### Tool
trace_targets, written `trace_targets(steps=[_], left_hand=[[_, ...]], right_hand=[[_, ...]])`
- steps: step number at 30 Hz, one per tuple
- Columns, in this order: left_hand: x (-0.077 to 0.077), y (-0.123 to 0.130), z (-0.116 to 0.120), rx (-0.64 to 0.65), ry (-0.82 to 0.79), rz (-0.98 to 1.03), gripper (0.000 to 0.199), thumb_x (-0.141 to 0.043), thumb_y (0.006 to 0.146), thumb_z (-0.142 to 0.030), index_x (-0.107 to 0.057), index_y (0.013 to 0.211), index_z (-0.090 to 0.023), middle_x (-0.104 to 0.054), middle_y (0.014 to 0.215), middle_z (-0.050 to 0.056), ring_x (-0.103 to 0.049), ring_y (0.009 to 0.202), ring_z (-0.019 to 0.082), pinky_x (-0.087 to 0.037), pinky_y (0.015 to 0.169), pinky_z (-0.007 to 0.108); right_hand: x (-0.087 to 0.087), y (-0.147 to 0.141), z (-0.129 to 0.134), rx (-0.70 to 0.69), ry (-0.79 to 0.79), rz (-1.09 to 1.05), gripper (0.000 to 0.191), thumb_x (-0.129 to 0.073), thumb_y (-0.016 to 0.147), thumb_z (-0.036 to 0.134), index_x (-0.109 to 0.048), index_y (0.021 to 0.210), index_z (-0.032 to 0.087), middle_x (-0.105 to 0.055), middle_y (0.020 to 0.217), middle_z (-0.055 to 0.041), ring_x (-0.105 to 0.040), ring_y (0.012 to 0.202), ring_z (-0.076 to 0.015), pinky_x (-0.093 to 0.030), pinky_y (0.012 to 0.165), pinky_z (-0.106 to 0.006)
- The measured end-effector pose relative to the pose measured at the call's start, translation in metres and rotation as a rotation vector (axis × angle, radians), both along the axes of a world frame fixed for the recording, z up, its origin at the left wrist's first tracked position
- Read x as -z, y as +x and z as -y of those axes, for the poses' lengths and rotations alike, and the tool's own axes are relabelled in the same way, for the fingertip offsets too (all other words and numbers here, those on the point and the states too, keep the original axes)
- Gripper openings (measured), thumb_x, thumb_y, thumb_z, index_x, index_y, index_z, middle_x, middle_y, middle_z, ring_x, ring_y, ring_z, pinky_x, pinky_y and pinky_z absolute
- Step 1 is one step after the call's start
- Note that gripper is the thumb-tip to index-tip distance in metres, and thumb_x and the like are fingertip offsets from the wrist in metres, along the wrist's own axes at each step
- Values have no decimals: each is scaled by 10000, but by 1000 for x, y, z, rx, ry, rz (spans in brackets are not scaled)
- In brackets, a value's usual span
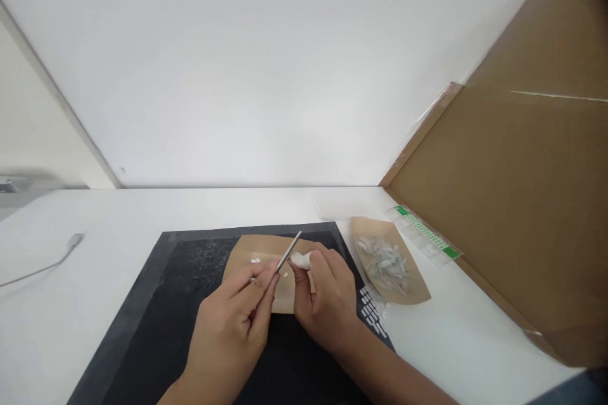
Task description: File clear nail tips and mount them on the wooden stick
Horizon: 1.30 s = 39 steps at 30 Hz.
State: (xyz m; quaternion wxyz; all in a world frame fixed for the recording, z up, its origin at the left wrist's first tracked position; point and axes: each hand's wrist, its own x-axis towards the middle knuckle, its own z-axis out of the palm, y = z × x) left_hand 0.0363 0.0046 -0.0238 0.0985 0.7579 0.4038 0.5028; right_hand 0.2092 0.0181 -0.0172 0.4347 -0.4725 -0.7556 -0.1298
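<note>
Over a dark mat [190,329], my left hand [237,310] pinches a thin grey metal strip or blade [289,252] that points up and to the right. Close beside its tip, my right hand [327,294] holds a small whitish piece [301,260] between thumb and fingers; what it is cannot be made out. Beneath both hands lies a sheet of brown paper [242,252], with a few tiny white bits [255,261] on it. The fingertips of both hands are near each other.
To the right, another brown paper [420,288] bears a pile of pale, translucent pieces [387,262]. Several white stickers [373,311] lie at the mat's right edge. A clear strip with green ends [427,233] lies beside a cardboard panel [522,190]. A cable [57,262] is at left.
</note>
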Motion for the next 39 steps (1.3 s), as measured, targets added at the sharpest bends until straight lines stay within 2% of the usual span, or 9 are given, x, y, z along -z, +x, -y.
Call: trace_targets(steps=[4,10,14,22,27,30,32,34,39], left_hand=[[1,-2,0,-19,-6,-37,293,-579,1009,-135,-722,1248,-223,-735,1016,37,-730,845,133,-599,769,218],[1,-4,-1,-58,68,-110,322,-546,1004,-106,-701,1274,-191,-739,1169,80,-742,983,179,-609,827,254],[-4,-3,1,-80,93,-128,312,-541,1000,-102,-711,1244,-194,-744,1146,72,-746,958,173,-612,821,252],[-8,-3,2,-78,35,-82,289,-529,1005,-121,-721,1206,-199,-751,1106,74,-737,891,166,-605,760,242],[-8,-3,0,-50,-9,-72,309,-522,1006,-105,-717,1224,-204,-741,1100,72,-728,874,157,-583,737,237],[-8,-4,-1,-52,-11,-76,278,-517,1002,-103,-747,1129,-196,-738,1096,68,-727,914,167,-580,764,246],[-10,-3,-1,-47,-20,-61,265,-522,1003,-108,-755,1090,-201,-739,1077,60,-725,895,160,-571,746,241],[-11,-3,-1,-45,-28,-38,265,-529,1007,-116,-754,1113,-207,-741,1048,55,-720,853,151,-564,721,237],[-12,-3,0,-58,-30,-42,303,-523,1011,-123,-744,1200,-209,-750,1058,66,-725,861,160,-574,738,238]], right_hand=[[2,-4,-3,-68,-1,48,257,-484,962,90,-382,783,242,-493,698,-1,-440,650,-190,-301,642,-352],[-4,-4,-8,36,32,27,255,-521,971,140,-396,772,238,-501,705,-2,-448,633,-180,-302,651,-352],[-5,-4,-11,-28,-15,52,267,-507,964,124,-390,752,236,-496,676,9,-455,621,-173,-312,656,-347],[-9,-5,-11,-59,-50,64,270,-502,957,109,-385,750,237,-497,670,12,-453,618,-167,-310,662,-349],[-10,-5,-13,-6,-22,33,275,-493,980,123,-381,757,239,-501,687,8,-451,626,-169,-304,665,-347],[-10,-5,-13,-90,-63,66,262,-487,961,95,-391,761,233,-500,677,14,-469,637,-165,-302,670,-341],[-10,-5,-14,-58,-49,53,272,-501,962,102,-390,750,231,-496,674,16,-456,626,-162,-292,668,-342],[-11,-4,-15,-15,-29,31,284,-507,961,105,-388,737,232,-495,677,13,-439,620,-161,-293,670,-343],[-12,-5,-14,-106,-44,63,268,-488,911,56,-396,726,227,-498,664,17,-423,603,-151,-296,667,-338]])
